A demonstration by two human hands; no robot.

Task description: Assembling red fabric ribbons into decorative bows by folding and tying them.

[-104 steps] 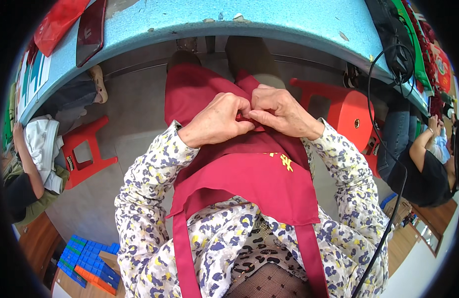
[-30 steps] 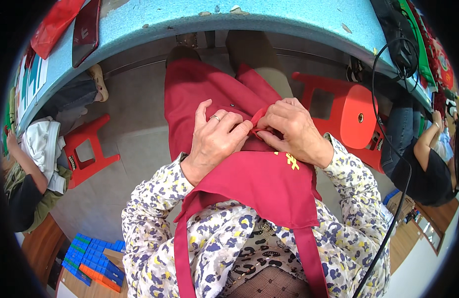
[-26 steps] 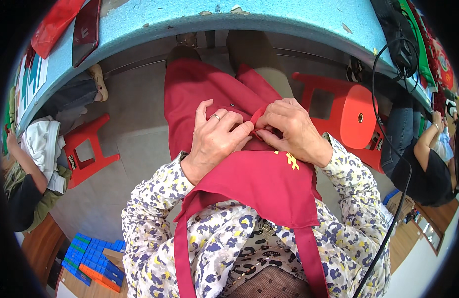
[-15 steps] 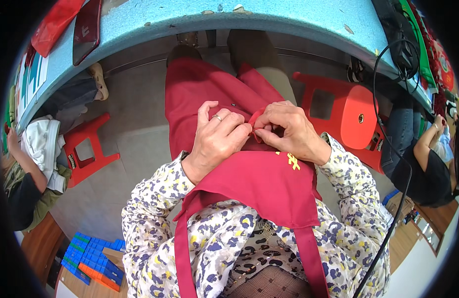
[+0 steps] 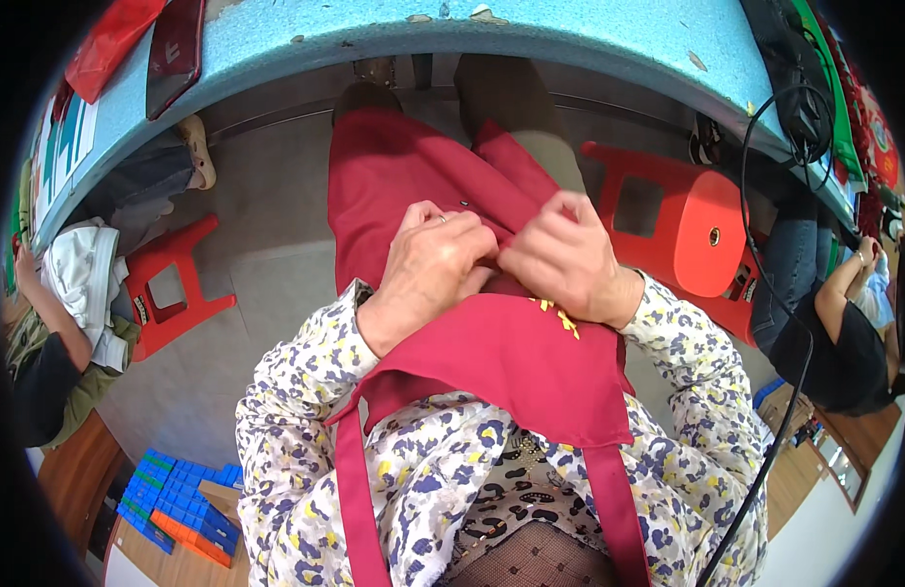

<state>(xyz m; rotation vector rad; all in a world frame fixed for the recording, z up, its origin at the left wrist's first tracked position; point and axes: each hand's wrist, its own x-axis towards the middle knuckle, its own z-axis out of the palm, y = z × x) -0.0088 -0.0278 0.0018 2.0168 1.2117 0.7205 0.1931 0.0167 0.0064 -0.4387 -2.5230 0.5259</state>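
A dark red apron [image 5: 501, 367] covers my front and lap, its bib sagging forward below the two neck straps. My left hand [image 5: 428, 264], with a ring on one finger, is closed at waist height over the apron, fingertips curled inward. Against its fingertips works my right hand [image 5: 570, 259], also curled closed and smeared by motion. Between them is a narrow red apron tie, now almost wholly hidden by the fingers. Yellow print [image 5: 558, 318] shows on the bib just below the right hand.
A light blue table [image 5: 374, 29] with a chipped edge runs across ahead, a dark red flat case [image 5: 174, 54] on it. Red stools [image 5: 709, 235] stand on both sides. A black cable [image 5: 790, 421] hangs at right. Other people sit left and right; blue crates [image 5: 174, 499] lie behind left.
My right hand has turned, its knuckles lifting, and the fingers of both hands have curled further in. The red tie visible between them before is now mostly covered.
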